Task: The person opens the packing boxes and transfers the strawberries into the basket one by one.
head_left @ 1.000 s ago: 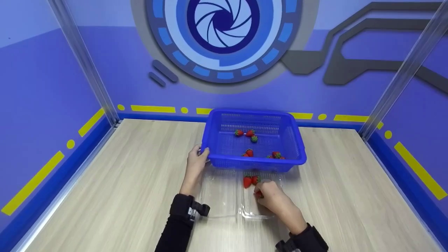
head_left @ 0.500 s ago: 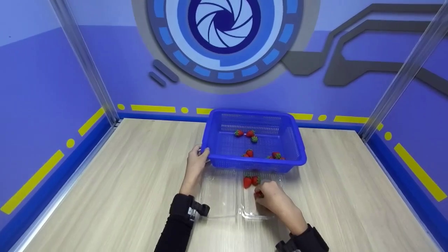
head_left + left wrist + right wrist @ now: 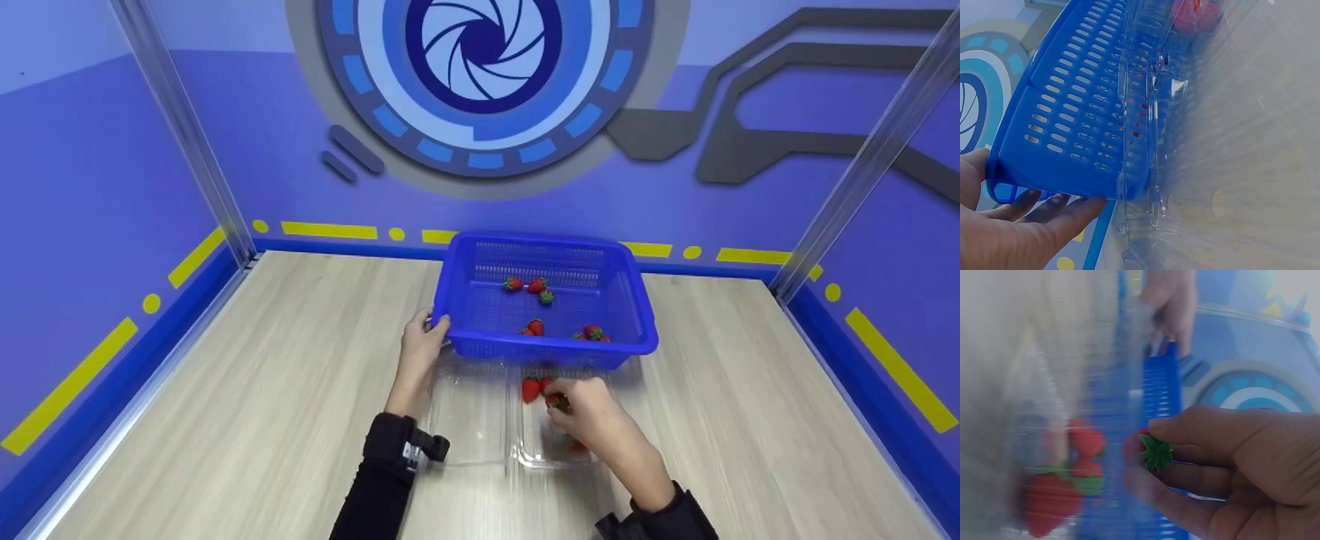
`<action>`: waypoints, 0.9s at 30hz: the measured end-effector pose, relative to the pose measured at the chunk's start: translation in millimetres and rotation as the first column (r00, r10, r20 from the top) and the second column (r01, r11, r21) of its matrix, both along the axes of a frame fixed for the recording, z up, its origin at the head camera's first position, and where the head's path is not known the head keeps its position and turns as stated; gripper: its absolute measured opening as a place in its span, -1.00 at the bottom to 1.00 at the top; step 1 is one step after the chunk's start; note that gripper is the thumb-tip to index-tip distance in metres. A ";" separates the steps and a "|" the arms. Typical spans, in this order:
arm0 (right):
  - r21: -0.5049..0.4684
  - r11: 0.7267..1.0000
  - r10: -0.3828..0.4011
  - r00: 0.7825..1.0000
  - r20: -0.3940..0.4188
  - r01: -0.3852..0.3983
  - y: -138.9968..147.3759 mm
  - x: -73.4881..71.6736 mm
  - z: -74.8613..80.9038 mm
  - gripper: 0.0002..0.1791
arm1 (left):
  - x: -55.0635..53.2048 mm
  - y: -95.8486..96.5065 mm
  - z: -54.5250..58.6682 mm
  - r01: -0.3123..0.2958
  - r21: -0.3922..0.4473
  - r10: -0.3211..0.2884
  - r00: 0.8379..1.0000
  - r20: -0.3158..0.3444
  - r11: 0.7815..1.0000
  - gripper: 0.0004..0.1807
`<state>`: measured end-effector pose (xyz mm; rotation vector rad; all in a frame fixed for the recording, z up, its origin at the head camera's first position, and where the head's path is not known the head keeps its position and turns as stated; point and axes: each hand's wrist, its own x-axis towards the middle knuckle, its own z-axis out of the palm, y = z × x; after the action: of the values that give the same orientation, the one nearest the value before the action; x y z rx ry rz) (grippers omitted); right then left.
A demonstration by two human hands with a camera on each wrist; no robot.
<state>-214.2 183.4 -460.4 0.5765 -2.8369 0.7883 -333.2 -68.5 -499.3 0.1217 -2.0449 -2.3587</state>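
Note:
My left hand (image 3: 422, 346) grips the left front corner of the blue plastic basket (image 3: 551, 346), thumb at the rim and fingers against the side. Between the thumb and fingers of my right hand (image 3: 596, 409) is a strawberry (image 3: 1157, 453), its green leafy cap showing in the right wrist view. This hand is over the right half of an open clear plastic clamshell container (image 3: 487, 461) in front of the basket. Two strawberries (image 3: 530, 389) lie at the back of that half. Another strawberry (image 3: 577, 445) lies nearer the front, partly hidden under the hand.
Several strawberries (image 3: 537, 286) lie in the basket, spread in small groups. The container's left half (image 3: 471, 412) lies flat beside the filled half. A wood-grain table (image 3: 315, 360) carries everything, with blue printed panels (image 3: 337, 187) at the back and sides.
My right hand has lifted slightly away and back with the strawberry in its fingers. Another strawberry has come into view below it in the container. The left hand stays on the basket.

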 end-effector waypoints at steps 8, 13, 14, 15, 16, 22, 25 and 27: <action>-0.023 1.000 -0.015 0.995 -0.104 0.013 3.8 16.5 31.0 -0.78 | 0.8 0.0 -0.9 -0.018 -0.010 0.018 1.000 0.022 1.000 -0.63; -0.049 0.998 -0.039 0.989 -0.144 0.032 8.5 27.0 47.7 -0.74 | 0.0 0.8 -2.0 -0.021 -0.011 0.021 1.000 0.015 1.000 -0.66; -0.058 0.998 -0.047 0.988 -0.145 0.039 9.4 29.3 50.7 -0.73 | -0.2 0.9 -2.1 -0.020 -0.006 0.020 1.000 0.014 1.000 -0.66; -0.064 0.997 -0.058 0.987 -0.147 0.049 10.2 31.4 53.4 -0.73 | -0.4 1.0 -2.2 -0.019 -0.005 0.019 1.000 0.015 1.000 -0.66; -0.074 0.996 -0.065 0.986 -0.150 0.055 11.1 33.6 55.9 -0.72 | -0.6 1.0 -2.1 -0.017 -0.001 0.017 1.000 0.016 1.000 -0.66; -0.096 0.992 -0.093 0.980 -0.175 0.078 13.9 41.8 65.1 -0.71 | -1.6 0.7 -1.3 -0.010 0.011 0.010 1.000 0.021 1.000 -0.66; -0.098 0.992 -0.096 0.981 -0.168 0.080 14.4 43.2 66.5 -0.71 | -1.6 0.6 -0.9 -0.009 -0.004 0.009 1.000 0.009 1.000 -0.67; -0.093 0.992 -0.098 0.981 -0.167 0.083 14.9 43.7 66.7 -0.71 | -1.5 0.4 -1.6 -0.008 -0.014 0.008 1.000 -0.005 1.000 -0.67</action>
<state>-170.5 198.2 -393.7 0.4751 -2.6380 0.7984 -334.6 -68.2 -500.9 0.1237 -2.0549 -2.3370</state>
